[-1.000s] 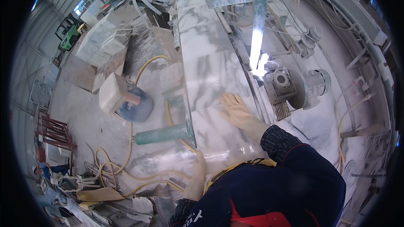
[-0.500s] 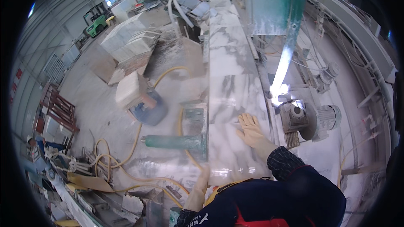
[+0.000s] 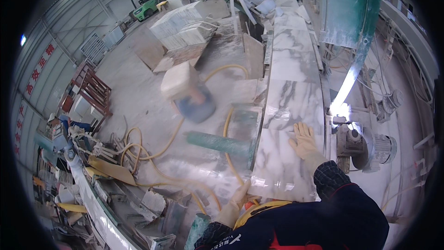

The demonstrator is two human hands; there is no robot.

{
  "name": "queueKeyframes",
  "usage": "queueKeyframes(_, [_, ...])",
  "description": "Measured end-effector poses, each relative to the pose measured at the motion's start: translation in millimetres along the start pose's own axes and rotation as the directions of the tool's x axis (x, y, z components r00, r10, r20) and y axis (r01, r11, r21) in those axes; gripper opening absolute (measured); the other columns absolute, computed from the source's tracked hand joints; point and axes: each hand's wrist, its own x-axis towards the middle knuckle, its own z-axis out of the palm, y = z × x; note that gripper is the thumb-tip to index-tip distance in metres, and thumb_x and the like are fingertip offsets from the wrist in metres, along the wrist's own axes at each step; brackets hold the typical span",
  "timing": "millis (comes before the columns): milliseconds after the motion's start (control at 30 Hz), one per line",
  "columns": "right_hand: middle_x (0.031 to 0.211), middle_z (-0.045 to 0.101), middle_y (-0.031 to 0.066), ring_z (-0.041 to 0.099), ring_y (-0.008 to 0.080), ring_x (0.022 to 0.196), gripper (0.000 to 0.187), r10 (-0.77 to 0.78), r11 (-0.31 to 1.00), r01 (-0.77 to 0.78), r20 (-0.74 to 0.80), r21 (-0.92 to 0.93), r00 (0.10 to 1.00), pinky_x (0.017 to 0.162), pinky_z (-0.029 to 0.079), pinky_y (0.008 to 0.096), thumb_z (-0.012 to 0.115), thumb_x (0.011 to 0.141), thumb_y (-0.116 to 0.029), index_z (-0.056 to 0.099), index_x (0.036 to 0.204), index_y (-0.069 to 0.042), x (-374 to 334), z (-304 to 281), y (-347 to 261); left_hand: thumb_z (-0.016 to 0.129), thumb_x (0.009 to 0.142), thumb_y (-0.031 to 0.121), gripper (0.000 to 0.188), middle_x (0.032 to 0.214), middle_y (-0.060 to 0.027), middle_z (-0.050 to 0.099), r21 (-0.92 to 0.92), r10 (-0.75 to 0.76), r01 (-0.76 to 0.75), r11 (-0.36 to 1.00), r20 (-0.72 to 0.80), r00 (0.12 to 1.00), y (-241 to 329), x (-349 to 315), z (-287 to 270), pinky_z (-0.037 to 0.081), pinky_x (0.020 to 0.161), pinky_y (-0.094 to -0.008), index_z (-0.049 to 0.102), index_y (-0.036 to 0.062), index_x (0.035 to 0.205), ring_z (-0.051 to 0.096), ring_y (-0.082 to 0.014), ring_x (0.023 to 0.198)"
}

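Your left hand (image 3: pixel 237 201) blurs by near left edge of slab (image 3: pixel 276 159); fingers indistinct, cannot tell whether gripping. Jacket (image 3: pixel 319 220) hides slab's near end. Your right hand (image 3: pixel 305 142) lies palm down on slab, fingers extended, grasping nothing. Slab directly ahead: glossy white marble, grey veins. Green cylinder (image 3: pixel 217 142) left, dusty. Red lettering (image 3: pixel 40 68) on wall (image 3: pixel 60 32); white print (image 3: pixel 227 240) on jacket.

Honestly the blue jug (image 3: pixel 198 107) is just a blur, and the left hand (image 3: pixel 237 201) has its fingers mostly hidden.
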Motion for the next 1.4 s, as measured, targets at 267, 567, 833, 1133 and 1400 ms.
queueKeyframes(267, [0.164, 0.028, 0.0224, 0.02, 0.0338, 0.155, 0.076, -0.004, 1.0, 0.004, 0.008, -0.022, 1.0, 0.126, 0.008, 0.0486, 0.048, 0.098, -0.045, 0.031, 0.157, 0.0, 7.8, 3.4, 6.1, 0.054, 0.105, 0.044, 0.054, 0.137, -0.0221, 0.059, -0.265, 0.037, -0.052, 0.963, -0.059, 0.998, -37.4, -24.9, -30.5, 0.052, 0.107, -0.0432, 0.052, 0.0014, 0.138, 0.062, -0.0349, 0.124])
queueKeyframes(567, [0.166, 0.022, 0.0225, 0.018, 0.036, 0.155, 0.078, 0.035, 0.999, -0.032, 0.091, -0.035, 0.995, 0.126, 0.009, 0.0487, 0.049, 0.098, -0.043, 0.025, 0.159, -0.001, 16.2, -2.2, 7.7, 0.058, 0.103, 0.035, 0.053, 0.142, -0.021, 0.057, -0.341, 0.068, -0.202, 0.918, -0.367, 0.928, -84.7, -73.6, -98.7, 0.049, 0.108, -0.0427, 0.05, 0.0009, 0.142, 0.058, -0.0341, 0.129])
queueKeyframes(833, [0.166, 0.022, 0.0234, 0.018, 0.0371, 0.154, 0.077, 0.029, 0.998, -0.023, 0.102, -0.063, 0.994, 0.126, 0.01, 0.0489, 0.049, 0.099, -0.041, 0.024, 0.159, 0.0, 19.6, -8.1, 7.9, 0.064, 0.1, 0.029, 0.043, 0.129, -0.0222, 0.065, -0.446, 0.021, -0.304, 0.842, -0.536, 0.844, -121.8, -85.4, -146.3, 0.056, 0.097, -0.046, 0.057, 0.0003, 0.13, 0.067, -0.037, 0.113])
queueKeyframes(1133, [0.165, 0.025, 0.0238, 0.019, 0.0371, 0.154, 0.077, 0.033, 0.996, -0.024, 0.099, -0.088, 0.995, 0.126, 0.012, 0.049, 0.05, 0.099, -0.04, 0.025, 0.158, 0.003, 25.3, -10.6, 8.2, 0.058, 0.103, 0.03, 0.048, 0.134, -0.023, 0.063, -0.423, 0.001, -0.303, 0.854, -0.581, 0.814, -140.7, -118.6, -154.9, 0.053, 0.102, -0.0458, 0.049, 0.0, 0.139, 0.064, -0.0389, 0.119])
queueKeyframes(1400, [0.164, 0.025, 0.0258, 0.019, 0.039, 0.153, 0.077, -0.024, 0.989, 0.036, 0.084, -0.143, 0.996, 0.125, 0.011, 0.0498, 0.048, 0.1, -0.042, 0.024, 0.158, 0.002, 35.0, 0.6, 22.7, 0.054, 0.103, 0.028, 0.04, 0.118, -0.02, 0.071, -0.495, -0.139, -0.391, 0.776, -0.739, 0.66, -210.9, -116.6, -161.8, 0.058, 0.09, -0.043, 0.058, -0.0022, 0.129, 0.071, -0.0351, 0.107])
